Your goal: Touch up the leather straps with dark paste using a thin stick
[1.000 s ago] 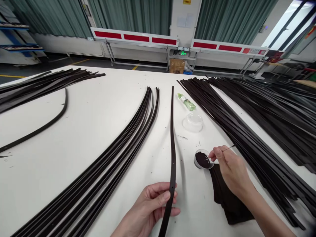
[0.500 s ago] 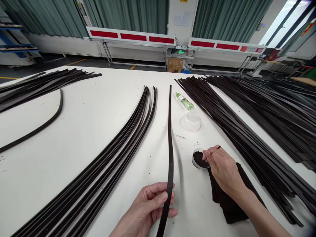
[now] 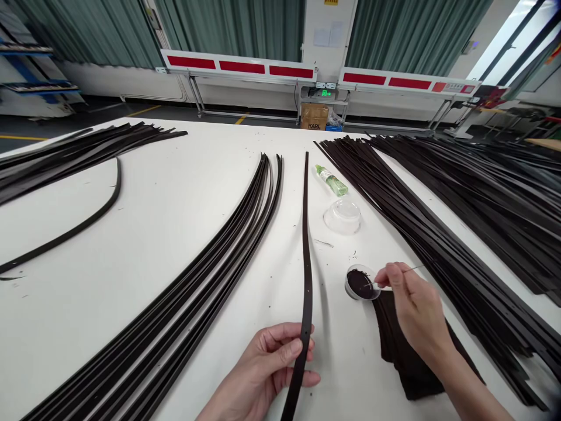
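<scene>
As left hand [image 3: 267, 356] grips belt strap [image 3: 305, 257], right hand [image 3: 416, 310] pinches stick [image 3: 414, 269], paint cup [image 3: 360, 283] beside

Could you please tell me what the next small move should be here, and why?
I'd probably dip the thin stick into the dark paste, because the right hand pinches it right beside the small clear cup, while the left hand already holds the leather strap upright.
</scene>
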A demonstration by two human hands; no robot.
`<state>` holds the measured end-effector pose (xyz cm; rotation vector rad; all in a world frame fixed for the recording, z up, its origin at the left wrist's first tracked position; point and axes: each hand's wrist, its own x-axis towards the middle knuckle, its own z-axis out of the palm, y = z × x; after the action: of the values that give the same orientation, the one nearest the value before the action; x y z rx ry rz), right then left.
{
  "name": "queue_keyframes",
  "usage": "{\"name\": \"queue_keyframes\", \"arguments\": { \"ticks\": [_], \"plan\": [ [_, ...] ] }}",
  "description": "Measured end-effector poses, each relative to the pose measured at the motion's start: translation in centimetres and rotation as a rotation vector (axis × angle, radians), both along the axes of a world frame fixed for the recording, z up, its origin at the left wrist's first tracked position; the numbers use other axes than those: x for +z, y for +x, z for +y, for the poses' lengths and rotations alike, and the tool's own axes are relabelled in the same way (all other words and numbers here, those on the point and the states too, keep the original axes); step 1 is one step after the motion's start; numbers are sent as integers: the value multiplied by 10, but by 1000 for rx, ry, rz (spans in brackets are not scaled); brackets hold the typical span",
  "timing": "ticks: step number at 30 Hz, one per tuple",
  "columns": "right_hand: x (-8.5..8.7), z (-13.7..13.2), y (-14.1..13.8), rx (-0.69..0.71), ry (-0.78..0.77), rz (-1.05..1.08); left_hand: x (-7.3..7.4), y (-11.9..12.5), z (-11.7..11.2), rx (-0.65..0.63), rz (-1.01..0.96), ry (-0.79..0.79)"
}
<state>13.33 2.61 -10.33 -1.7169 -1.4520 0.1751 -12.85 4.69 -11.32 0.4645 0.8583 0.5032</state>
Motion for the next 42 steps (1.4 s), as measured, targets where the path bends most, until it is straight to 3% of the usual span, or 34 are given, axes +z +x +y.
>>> {"name": "queue_keyframes", "arguments": {
  "ticks": [5, 9, 17, 21, 26, 36, 42],
  "plan": [
    [2, -7, -13, -65, -40, 642, -2, 1, -2, 16, -31, 1],
    [-3, -10, -25, -10, -53, 817, -1, 2, -2, 9, -75, 17],
    [0, -22, -48, 38, -22, 521, -1, 4, -3, 18, -139, 35],
    [5, -11, -27, -9, 36, 155, -1, 3, -3, 14, -120, 20],
    [-2, 5, 6, 98, 91, -225, -1, 2, -3, 29, -75, -1],
    [-20, 9, 8, 126, 61, -297, -1, 2, 0, 3, -46, 8],
    [-8, 4, 5, 71, 91, -225, 1, 3, 0, 5, -48, 10]
  ]
}}
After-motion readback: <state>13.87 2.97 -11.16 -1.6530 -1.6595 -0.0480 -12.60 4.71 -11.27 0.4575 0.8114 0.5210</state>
